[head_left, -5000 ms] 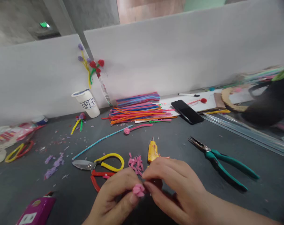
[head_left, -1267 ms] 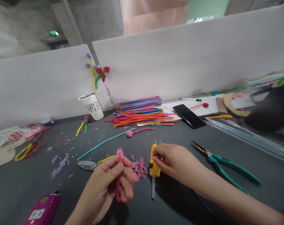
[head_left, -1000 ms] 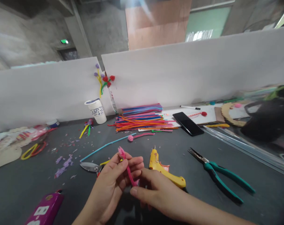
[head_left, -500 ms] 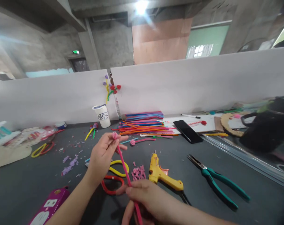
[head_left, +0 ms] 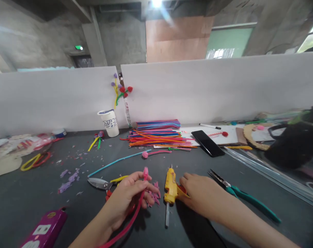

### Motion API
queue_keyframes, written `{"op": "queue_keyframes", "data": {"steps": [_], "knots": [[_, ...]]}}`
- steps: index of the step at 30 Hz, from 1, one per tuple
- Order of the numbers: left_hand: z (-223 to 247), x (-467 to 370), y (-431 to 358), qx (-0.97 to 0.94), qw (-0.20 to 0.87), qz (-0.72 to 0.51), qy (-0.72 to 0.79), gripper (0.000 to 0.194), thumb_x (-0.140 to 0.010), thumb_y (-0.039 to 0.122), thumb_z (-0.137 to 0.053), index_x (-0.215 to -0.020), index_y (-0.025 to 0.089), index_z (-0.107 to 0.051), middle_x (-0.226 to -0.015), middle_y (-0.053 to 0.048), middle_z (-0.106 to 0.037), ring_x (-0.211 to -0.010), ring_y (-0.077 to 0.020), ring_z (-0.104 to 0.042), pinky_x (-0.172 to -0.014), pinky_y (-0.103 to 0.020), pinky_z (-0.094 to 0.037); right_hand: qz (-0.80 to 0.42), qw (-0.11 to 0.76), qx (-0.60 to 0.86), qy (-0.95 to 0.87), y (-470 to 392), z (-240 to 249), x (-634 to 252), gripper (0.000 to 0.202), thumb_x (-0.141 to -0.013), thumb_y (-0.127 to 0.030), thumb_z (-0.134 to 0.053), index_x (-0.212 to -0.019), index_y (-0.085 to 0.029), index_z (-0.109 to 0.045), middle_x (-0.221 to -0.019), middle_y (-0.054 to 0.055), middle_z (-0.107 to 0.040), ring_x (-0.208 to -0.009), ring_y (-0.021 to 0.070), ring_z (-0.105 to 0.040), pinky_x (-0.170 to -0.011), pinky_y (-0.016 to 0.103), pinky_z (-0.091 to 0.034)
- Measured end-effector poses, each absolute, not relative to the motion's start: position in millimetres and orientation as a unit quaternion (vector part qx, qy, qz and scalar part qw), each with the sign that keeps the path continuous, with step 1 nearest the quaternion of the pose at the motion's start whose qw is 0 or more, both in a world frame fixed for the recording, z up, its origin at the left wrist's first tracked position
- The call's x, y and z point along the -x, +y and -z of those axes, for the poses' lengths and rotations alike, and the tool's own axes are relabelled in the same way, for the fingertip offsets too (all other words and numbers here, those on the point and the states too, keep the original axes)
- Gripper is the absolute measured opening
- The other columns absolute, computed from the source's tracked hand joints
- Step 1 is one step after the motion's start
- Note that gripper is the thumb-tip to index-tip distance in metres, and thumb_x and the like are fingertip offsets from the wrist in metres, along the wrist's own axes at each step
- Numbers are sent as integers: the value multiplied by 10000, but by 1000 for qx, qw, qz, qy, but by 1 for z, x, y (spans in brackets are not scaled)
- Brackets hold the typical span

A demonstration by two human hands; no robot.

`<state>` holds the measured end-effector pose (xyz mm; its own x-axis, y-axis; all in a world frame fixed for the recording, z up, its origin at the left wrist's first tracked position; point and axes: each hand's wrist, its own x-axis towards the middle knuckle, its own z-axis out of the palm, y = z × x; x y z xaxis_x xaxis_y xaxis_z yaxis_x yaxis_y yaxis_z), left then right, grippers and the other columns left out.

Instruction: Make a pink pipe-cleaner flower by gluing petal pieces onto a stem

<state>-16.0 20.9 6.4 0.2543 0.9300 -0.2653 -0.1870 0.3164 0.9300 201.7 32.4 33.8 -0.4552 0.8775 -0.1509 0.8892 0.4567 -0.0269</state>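
My left hand (head_left: 129, 196) pinches a pink pipe cleaner (head_left: 132, 220) just below its small bunched tip, and the long tail curves down toward my wrist. My right hand (head_left: 200, 193) is wrapped around the handle of a yellow hot glue gun (head_left: 170, 186), whose nozzle points away from me. A clear glue stick (head_left: 167, 215) sticks out of the gun's back end. Between the hands lies a pile of short pink cut pieces (head_left: 154, 194), partly hidden by my left fingers. Scissors (head_left: 101, 183) with red and yellow handles lie partly under my left hand.
Bundled pipe cleaners (head_left: 156, 137) lie at the back, beside a black phone (head_left: 207, 143). Green-handled pliers (head_left: 249, 198) rest to the right. A paper cup (head_left: 110, 124) stands at the back left, with a purple power strip (head_left: 45, 229) near the front. A black mug (head_left: 293, 144) is far right.
My right hand has let go of the pink pipe cleaner and taken hold of the glue gun, which has turned and lifted at its back. My left hand has moved right and lower.
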Motion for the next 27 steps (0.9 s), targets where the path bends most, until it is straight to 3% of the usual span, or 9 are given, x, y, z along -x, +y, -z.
{"op": "queue_keyframes", "data": {"steps": [5,9,13,15,19,22,27], "knots": [[0,17,14,-367,701,-416,448,111,-878,258,-564,-860,148,-563,-837,-108,-750,-586,-123,-669,-519,-196,-479,69,86,-533,839,23,-10,-195,341,-692,-2,-478,-978,-117,-625,-987,141,-629,-832,294,-661,-635,341,-450],[5,17,12,-339,705,-424,457,127,-888,235,-545,-859,129,-608,-797,-79,-723,-634,-124,-660,-579,-208,-487,93,25,-571,815,31,-1,-193,334,-655,41,-443,-914,-130,-568,-957,112,-586,-806,244,-635,-645,315,-423],[9,18,10,-326,707,-444,444,136,-896,196,-513,-875,120,-624,-648,-13,-656,-430,-31,-482,-450,-145,-336,153,-135,-567,798,38,-8,-198,85,-777,-104,-496,-789,-188,-492,-810,34,-555,-628,169,-570,-564,279,-395],[8,18,9,-331,699,-455,442,150,-910,218,-494,-865,127,-605,-617,-1,-646,-380,-6,-378,-426,-140,-263,211,-219,-531,791,33,-14,-198,146,-826,-201,-508,-693,-214,-450,-706,0,-536,-568,144,-535,-516,253,-391],[3,17,8,-338,679,-468,454,180,-928,277,-472,-830,147,-547,-593,-4,-656,-353,2,-291,-426,-150,-219,331,-298,-467,764,14,-21,-192,147,-853,-368,-543,-800,-238,-584,-746,16,-628,-619,165,-591,-562,257,-475],[1,17,8,-328,679,-467,463,166,-919,299,-488,-840,161,-537,-587,-6,-659,-335,-4,-323,-403,-153,-207,364,-297,-452,758,5,-20,-188,228,-863,-442,-527,-775,-261,-634,-734,26,-648,-603,173,-595,-592,274,-505],[3,15,5,-309,704,-455,449,166,-907,308,-501,-846,167,-562,-672,-26,-687,-368,-38,-494,-400,-163,-273,327,-278,-449,784,3,-11,-187,382,-891,-529,-449,-739,-263,-676,-712,75,-636,-662,219,-617,-653,331,-519]]}}
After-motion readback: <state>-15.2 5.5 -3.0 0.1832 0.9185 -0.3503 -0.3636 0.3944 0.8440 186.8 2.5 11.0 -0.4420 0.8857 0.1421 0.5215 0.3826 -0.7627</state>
